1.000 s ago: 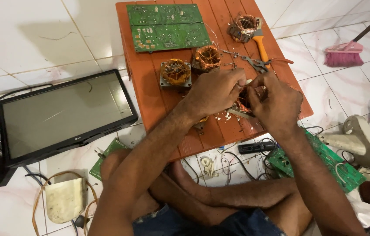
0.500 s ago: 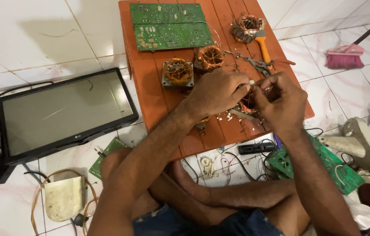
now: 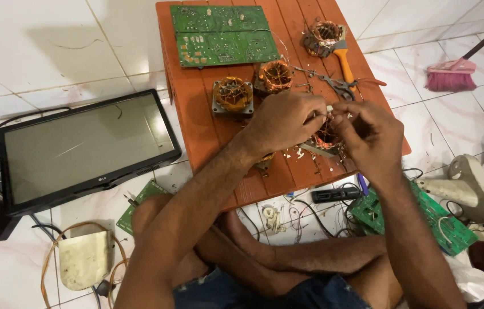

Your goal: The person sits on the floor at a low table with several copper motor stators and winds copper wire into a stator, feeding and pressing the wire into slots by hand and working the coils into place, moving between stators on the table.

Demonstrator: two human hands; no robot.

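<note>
Hands meet over the near right part of the orange table (image 3: 196,123), where you sit cross-legged on the white tiled floor. Your left hand (image 3: 285,120) and your right hand (image 3: 368,134) both curl over a copper coil (image 3: 325,139) that rests on the table between them, with your fingertips pinched together on thin wires at its top. White scraps lie on the wood just beside it. Further up the table sit two more coils (image 3: 233,94), side by side, and a fourth near the far right corner. Pliers (image 3: 339,86) and an orange-handled tool (image 3: 344,62) lie just beyond your right hand. Two green circuit boards (image 3: 222,34) lie at the far end. To your left a flat monitor (image 3: 84,149) lies on the floor, and a pink broom (image 3: 451,74) rests well off to the right
</note>
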